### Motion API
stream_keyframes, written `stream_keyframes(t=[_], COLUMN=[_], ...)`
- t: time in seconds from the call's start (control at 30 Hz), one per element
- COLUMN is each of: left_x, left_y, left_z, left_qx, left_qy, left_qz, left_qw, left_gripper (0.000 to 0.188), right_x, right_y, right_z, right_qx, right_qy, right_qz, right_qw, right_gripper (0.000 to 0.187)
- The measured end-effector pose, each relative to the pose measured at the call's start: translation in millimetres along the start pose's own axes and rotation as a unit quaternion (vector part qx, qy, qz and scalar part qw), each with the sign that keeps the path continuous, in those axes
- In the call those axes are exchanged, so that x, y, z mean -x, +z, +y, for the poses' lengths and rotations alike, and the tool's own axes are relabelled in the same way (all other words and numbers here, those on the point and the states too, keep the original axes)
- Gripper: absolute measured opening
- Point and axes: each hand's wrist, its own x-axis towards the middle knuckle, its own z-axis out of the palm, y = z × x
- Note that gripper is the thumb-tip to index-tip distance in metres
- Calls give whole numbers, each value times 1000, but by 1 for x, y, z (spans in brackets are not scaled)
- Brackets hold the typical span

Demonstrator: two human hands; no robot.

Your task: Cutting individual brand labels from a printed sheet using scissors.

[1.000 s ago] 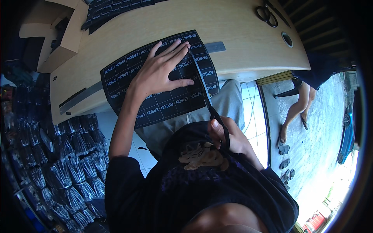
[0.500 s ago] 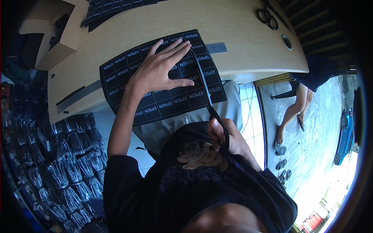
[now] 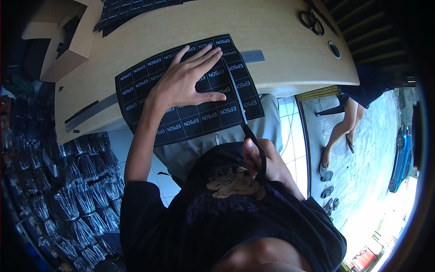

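A black sheet printed with a grid of light lettering [image 3: 247, 84] lies at the table's near edge, its lower part jutting out over my lap. My left hand [image 3: 185, 84] rests flat on it, fingers and thumb spread. With my right hand [image 3: 273, 163], close to my body, I grip the black handles of a pair of scissors [image 3: 236, 93]. Their long blade points away from me across the right part of the sheet, its tip near my left fingertips. A metal ruler [image 3: 253, 56] runs beneath the sheet and shows at both sides.
At the far left stand an open cardboard box [image 3: 74, 61] and more black printed sheets [image 3: 129, 16]. Another pair of scissors [image 3: 311, 22] lies far right, near a round table hole [image 3: 334, 50]. Plastic-wrapped bundles [image 3: 79, 199] fill the lower left. Another person's legs [image 3: 343, 131] and sandals [image 3: 327, 192] appear right.
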Motion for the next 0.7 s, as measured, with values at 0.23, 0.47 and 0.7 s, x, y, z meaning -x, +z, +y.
stream_keyframes(t=[0.23,0.47,0.7], left_x=[0,0,1], left_y=[-2,-1,-2], left_z=[1,0,-1], left_qx=[2,1,-10], left_qy=[-3,-3,-3], left_qz=[-3,-6,-13], left_qw=[1000,1000,1000], left_gripper=[102,103,104], right_x=[2,3,3], right_y=[1,0,0], right_z=[-3,-7,-4], right_qx=[2,0,12], right_qy=[14,26,37], right_qz=[9,6,13], right_qw=[1000,1000,999], right_gripper=[58,57,58])
